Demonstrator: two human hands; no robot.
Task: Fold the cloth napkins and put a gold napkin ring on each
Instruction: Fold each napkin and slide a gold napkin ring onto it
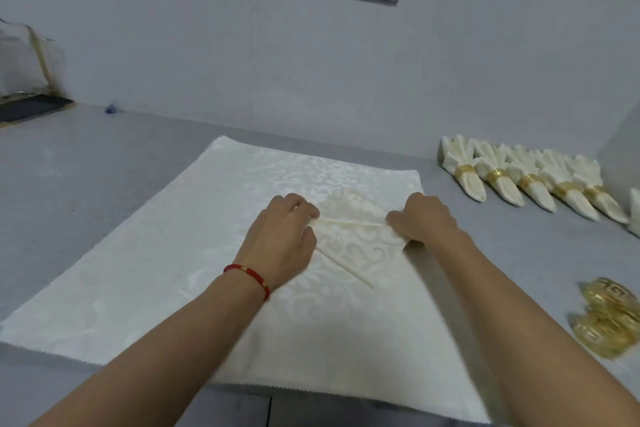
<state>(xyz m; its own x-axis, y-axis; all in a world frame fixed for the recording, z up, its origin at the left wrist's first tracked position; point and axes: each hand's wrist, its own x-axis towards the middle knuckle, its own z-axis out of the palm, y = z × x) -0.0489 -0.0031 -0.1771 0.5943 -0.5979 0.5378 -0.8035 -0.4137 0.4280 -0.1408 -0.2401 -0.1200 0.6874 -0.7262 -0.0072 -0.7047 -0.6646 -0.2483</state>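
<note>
The cream napkin lies flat on the grey surface. At its middle, the left hand and the right hand each pinch a raised pleat with curled fingers. I think both should pull evenly, so the fold stays straight. Right of the napkin wait the finished napkins and the gold rings.

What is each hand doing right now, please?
Left hand: fingers curled, gripping the left side of the folded napkin.
Right hand: fingers curled, gripping the napkin's right side.
</note>
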